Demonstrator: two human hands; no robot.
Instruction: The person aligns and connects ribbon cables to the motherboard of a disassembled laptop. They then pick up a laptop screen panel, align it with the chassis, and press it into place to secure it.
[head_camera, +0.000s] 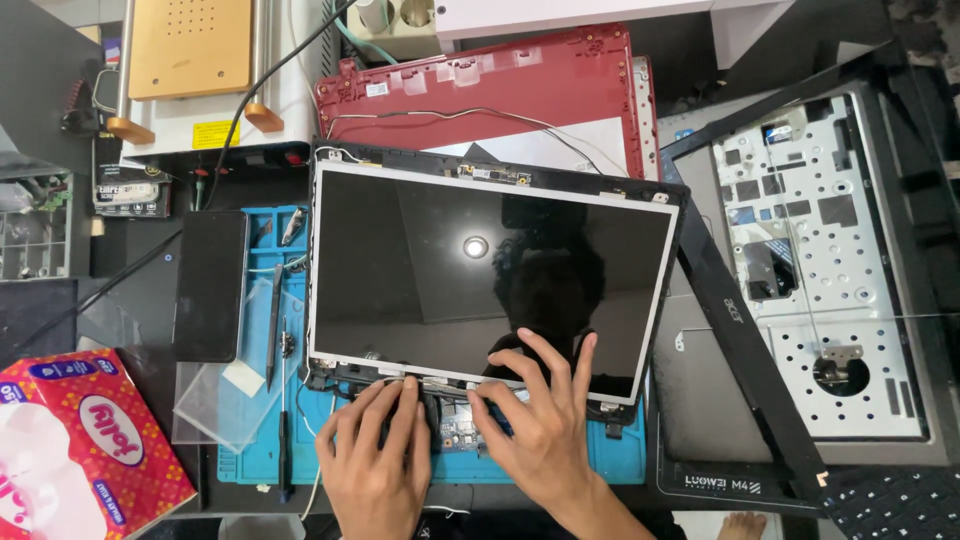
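We take the bare screen panel (490, 280) as our landmark, because everything here is arranged around it. Nearest to us, at its lower edge, our left hand (375, 465) lies with fingers stretched and a little spread, the tips pressing on the dark cable area just under the panel; it grips nothing that we can see. Our right hand (535, 420) is beside it, fingers fanned open, the tips resting on the glass near the bottom edge and partly over the small circuit board (458, 432) that shows under the panel. The panel lies flat and a little turned on the blue work mat (255, 455); its front frame is already off, and the metal border is bare, so we judge the opening work as done, while the cable at the bottom edge seems not yet free, though our fingers hide the connector. Left of the panel lie a dark phone (210, 285), thin hand tools (275, 320) and a clear plastic sheet (215, 405), and further left, near us, a red tissue box (80, 450). Right of the panel the black bezel frame (745, 340) rests diagonally over a white laptop base (820, 260), which is stripped. Beyond the panel's top edge a red laptop lid (520, 85) with loose wires waits, and left of this stands a machine with an orange plate (190, 45).
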